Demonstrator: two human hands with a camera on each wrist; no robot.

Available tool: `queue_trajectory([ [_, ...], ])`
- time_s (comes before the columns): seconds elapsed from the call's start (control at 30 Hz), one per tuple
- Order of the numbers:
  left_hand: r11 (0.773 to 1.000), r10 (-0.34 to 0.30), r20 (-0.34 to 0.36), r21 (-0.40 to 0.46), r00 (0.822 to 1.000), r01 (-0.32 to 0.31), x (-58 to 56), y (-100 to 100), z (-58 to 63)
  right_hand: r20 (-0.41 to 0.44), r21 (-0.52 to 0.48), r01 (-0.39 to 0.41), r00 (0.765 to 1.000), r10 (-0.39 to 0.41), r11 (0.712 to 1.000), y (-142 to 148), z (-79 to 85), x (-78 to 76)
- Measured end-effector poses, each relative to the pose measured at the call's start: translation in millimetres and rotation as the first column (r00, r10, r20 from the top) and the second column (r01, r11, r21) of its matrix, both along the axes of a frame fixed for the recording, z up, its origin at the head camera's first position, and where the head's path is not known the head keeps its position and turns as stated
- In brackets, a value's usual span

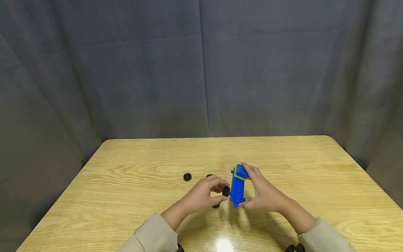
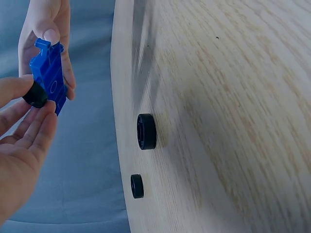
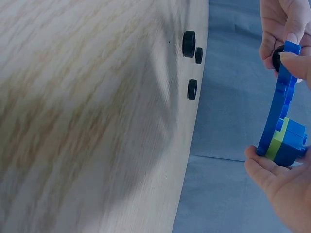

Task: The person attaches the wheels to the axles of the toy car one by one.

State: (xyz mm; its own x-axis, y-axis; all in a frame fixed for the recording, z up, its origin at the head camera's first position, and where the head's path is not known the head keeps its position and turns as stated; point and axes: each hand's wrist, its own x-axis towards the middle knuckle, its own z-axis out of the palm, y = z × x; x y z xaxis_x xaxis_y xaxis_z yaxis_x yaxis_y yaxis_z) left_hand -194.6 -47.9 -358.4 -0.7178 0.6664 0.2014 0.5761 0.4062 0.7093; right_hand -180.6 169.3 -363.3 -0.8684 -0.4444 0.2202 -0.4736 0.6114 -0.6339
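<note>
Above the table, my right hand (image 1: 264, 192) grips a blue toy-brick car chassis (image 1: 237, 190) by its two ends, thumb at the near end and fingers at the far one. A lime-green layer (image 3: 276, 143) sits under blue bricks at the far end, and small pegs stick out from the sides. My left hand (image 1: 204, 194) pinches a black toy wheel (image 1: 226, 191) between thumb and fingers. In the left wrist view that wheel (image 2: 35, 95) is right at the chassis's side, by the near-left peg.
Three loose black wheels lie on the wooden table: one wheel (image 1: 187, 176) left of the hands, another (image 1: 209, 175) partly behind the left hand, a third (image 1: 216, 206) beneath it. Grey curtains (image 1: 201, 70) hang behind the table and along both sides.
</note>
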Motion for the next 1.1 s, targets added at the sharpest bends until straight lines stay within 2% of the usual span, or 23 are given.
queue_trajectory([
  [0.43, 1.0, -0.024, -0.012, 0.016, 1.0, 0.024, -0.4, -1.2, 1.3, -0.028, 0.002, 0.004, 1.0, -0.004, 1.0, -2.4, -1.6, -0.8],
  [0.57, 0.999, -0.005, -0.019, 0.04, 1.0, 0.005, 0.1, -0.1, -0.6, -0.044, -0.009, 0.022, 0.999, -0.022, 1.0, -3.2, -3.3, -1.3],
  [0.77, 0.995, 0.042, -0.026, 0.097, 0.999, -0.039, 3.3, 3.0, 0.5, -0.112, -0.028, 0.054, 0.992, -0.056, 0.998, -4.4, -3.5, -0.3],
  [1.1, 0.976, 0.092, 0.058, 0.191, 0.994, -0.101, 6.8, 6.6, 0.3, -0.214, -0.028, 0.101, 0.971, -0.104, 0.995, -5.7, 0.4, 4.9],
])
